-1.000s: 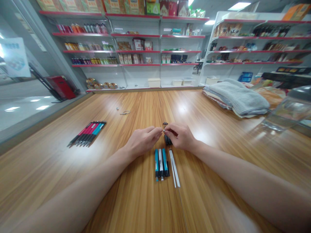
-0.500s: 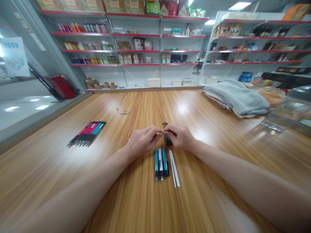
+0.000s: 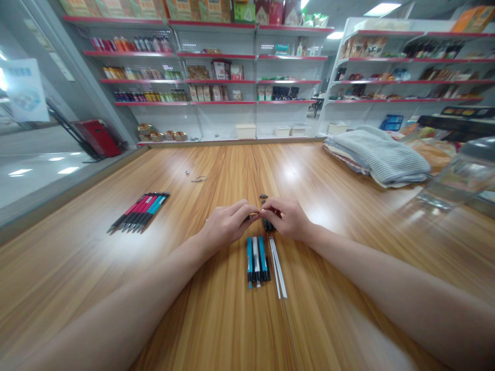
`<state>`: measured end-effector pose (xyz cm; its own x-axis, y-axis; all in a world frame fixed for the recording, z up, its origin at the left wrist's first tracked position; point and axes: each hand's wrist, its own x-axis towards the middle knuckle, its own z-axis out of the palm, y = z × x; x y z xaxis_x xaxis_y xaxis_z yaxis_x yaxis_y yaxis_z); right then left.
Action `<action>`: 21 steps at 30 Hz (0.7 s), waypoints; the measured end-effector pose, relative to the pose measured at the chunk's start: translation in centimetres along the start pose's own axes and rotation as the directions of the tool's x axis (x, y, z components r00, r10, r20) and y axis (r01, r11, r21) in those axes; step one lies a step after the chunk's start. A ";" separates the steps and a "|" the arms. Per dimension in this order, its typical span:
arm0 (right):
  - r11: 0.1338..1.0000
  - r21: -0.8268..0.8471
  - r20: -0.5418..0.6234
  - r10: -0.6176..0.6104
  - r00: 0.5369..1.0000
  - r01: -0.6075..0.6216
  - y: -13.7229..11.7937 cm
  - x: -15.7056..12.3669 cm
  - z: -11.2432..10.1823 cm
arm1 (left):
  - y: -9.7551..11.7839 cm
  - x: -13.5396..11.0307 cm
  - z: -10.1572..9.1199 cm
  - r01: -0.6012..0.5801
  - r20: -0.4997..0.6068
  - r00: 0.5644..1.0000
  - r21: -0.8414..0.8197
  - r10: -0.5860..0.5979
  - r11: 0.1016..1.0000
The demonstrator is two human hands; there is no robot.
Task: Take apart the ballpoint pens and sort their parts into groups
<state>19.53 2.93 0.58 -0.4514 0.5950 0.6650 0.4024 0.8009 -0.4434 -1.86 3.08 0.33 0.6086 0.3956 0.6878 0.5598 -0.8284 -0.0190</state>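
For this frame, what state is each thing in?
Left hand, pinching a small dark part
Right hand, fingers pinched, held item too small to tell
Pink and teal pens, lying side by side
White and teal pens, lying side by side
White sticks, lying loose
Grey striped cloth, folded
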 end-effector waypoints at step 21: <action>0.905 -0.194 -0.192 0.343 0.919 -0.379 3.8 0.2 -1.6 | -1.3 0.1 0.3 0.166 0.112 0.983 -0.171 -0.148 0.971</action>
<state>22.29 6.01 0.01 -0.1237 0.8091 0.5746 0.6896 0.4864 -0.5365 -2.34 4.38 0.22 0.5784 0.5559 0.5970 0.5488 -0.8067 0.2194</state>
